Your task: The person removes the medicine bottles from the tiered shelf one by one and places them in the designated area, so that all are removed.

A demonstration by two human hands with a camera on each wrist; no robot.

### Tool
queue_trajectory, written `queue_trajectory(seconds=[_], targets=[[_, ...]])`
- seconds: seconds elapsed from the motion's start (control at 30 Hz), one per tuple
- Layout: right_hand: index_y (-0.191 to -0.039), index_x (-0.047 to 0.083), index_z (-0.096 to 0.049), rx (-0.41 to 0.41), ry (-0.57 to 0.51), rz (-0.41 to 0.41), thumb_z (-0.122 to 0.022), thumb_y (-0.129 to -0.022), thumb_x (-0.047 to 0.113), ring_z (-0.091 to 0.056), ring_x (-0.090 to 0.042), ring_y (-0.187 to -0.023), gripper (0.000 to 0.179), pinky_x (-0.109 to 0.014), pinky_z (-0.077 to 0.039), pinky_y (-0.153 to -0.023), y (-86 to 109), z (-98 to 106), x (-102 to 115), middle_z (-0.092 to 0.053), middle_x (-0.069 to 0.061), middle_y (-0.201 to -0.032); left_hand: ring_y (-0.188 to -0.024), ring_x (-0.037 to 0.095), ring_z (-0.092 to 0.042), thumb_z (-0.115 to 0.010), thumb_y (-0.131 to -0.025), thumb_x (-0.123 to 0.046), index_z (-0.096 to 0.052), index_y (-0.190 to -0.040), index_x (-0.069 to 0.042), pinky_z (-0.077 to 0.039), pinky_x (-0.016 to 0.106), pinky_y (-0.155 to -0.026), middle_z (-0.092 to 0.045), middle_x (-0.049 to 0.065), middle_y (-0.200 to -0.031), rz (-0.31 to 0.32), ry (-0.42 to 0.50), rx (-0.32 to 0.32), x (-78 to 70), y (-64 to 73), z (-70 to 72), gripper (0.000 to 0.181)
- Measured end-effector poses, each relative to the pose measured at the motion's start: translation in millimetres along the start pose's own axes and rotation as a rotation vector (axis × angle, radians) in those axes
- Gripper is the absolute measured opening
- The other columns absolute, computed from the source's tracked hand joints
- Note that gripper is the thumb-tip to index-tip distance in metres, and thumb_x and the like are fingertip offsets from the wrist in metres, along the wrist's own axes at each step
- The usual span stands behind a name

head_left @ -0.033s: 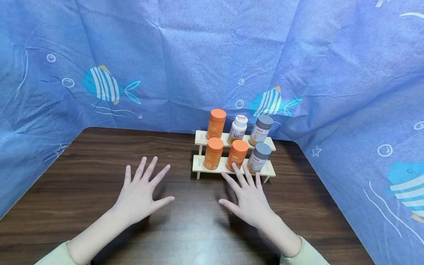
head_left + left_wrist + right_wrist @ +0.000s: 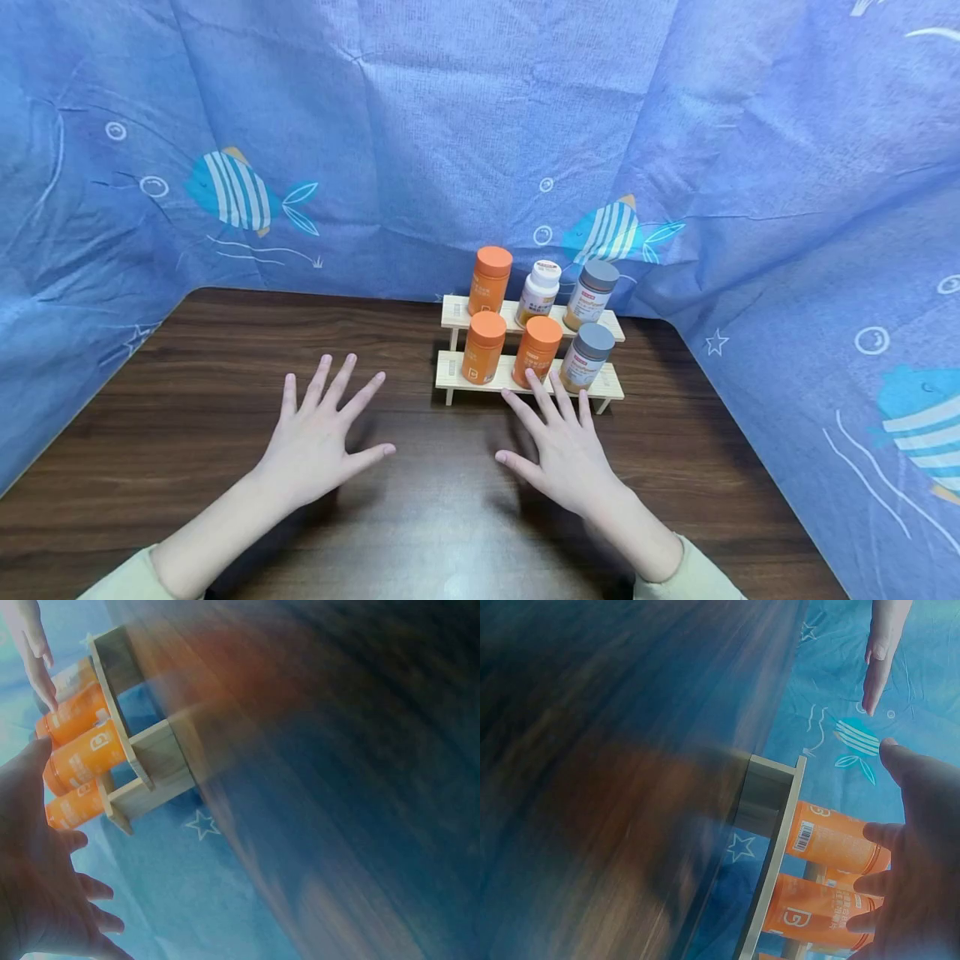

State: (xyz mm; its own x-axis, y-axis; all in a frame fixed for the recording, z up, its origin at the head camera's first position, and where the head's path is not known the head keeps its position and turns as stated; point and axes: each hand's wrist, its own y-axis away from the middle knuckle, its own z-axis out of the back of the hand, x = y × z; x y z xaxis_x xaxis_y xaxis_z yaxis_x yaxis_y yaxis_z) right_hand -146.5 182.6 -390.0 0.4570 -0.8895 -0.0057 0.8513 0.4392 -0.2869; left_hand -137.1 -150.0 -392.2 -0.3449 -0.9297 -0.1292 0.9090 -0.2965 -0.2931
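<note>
Head view: your left grip and right grip spread wide, holding nothing; the two-tier rack of bottles stands at the left grip's two o'clock.

A screened-off tabletop workspace, with fish-printed blue fabric surrounding a wood-grain table.

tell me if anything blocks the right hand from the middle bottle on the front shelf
Nothing visible stands between the right hand and the middle orange bottle. Another orange bottle and a grey-lidded bottle stand on the front shelf too, but only flank it.
</note>
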Motion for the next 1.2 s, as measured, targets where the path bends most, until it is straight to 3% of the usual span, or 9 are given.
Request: queue_trajectory(seconds=[0.33,0.6,0.73,0.9,1.2], targets=[[-0.146,0.038,-0.032,-0.001,0.004,0.004,-0.057,-0.081,0.066,-0.015,-0.035,-0.143,0.075,-0.068,-0.017,-0.104,0.2,2.0,0.2,-0.019,-0.003,-0.157,-0.145,0.033,0.005,-0.04,-0.077,-0.082,-0.016,-0.151,-0.036,0.006,0.068,-0.106,-0.008,0.01,-0.159,-0.002,-0.018,-0.01,0.3,-1.8,0.3,0.09],[-0.147,0.036,-0.029,-0.005,-0.023,-0.031,-0.049,-0.083,0.07,-0.009,-0.033,-0.145,0.075,-0.066,-0.01,-0.108,-1.7,10.7,-4.2,-0.013,-0.001,-0.159,-0.145,0.033,0.004,-0.041,-0.077,-0.081,-0.015,-0.151,-0.036,0.002,0.07,-0.106,-0.007,0.009,-0.159,-0.005,-0.019,-0.017,-1.9,-6.6,5.6,0.09],[-0.148,0.036,-0.028,-0.004,-0.055,-0.051,-0.049,-0.084,0.069,-0.007,-0.034,-0.145,0.075,-0.064,-0.008,-0.11,-3.2,20.1,-9.8,-0.01,0.0,-0.159,-0.145,0.033,0.005,-0.046,-0.077,-0.079,-0.014,-0.151,-0.037,0.003,0.069,-0.106,-0.007,0.008,-0.159,-0.012,-0.019,-0.025,-3.5,-12.0,10.1,0.09],[-0.149,0.037,-0.024,-0.027,-0.065,-0.069,-0.053,-0.084,0.066,-0.005,-0.034,-0.145,0.077,-0.062,-0.011,-0.111,-4.5,34.7,-21.0,-0.007,-0.001,-0.159,-0.145,0.031,0.008,-0.041,-0.078,-0.08,-0.011,-0.151,-0.037,0.007,0.066,-0.107,-0.007,0.008,-0.159,-0.023,-0.021,-0.03,-6.0,-21.5,19.4,0.089],[-0.149,0.032,-0.028,-0.095,-0.11,-0.091,-0.057,-0.085,0.061,-0.003,-0.033,-0.145,0.076,-0.068,-0.017,-0.105,-9.9,59.1,-47.0,-0.008,-0.004,-0.159,-0.145,0.028,0.006,-0.045,-0.079,-0.077,-0.011,-0.151,-0.038,0.007,0.064,-0.109,-0.008,0.006,-0.159,-0.054,-0.015,-0.064,-8.2,-43.0,38.2,0.088]])
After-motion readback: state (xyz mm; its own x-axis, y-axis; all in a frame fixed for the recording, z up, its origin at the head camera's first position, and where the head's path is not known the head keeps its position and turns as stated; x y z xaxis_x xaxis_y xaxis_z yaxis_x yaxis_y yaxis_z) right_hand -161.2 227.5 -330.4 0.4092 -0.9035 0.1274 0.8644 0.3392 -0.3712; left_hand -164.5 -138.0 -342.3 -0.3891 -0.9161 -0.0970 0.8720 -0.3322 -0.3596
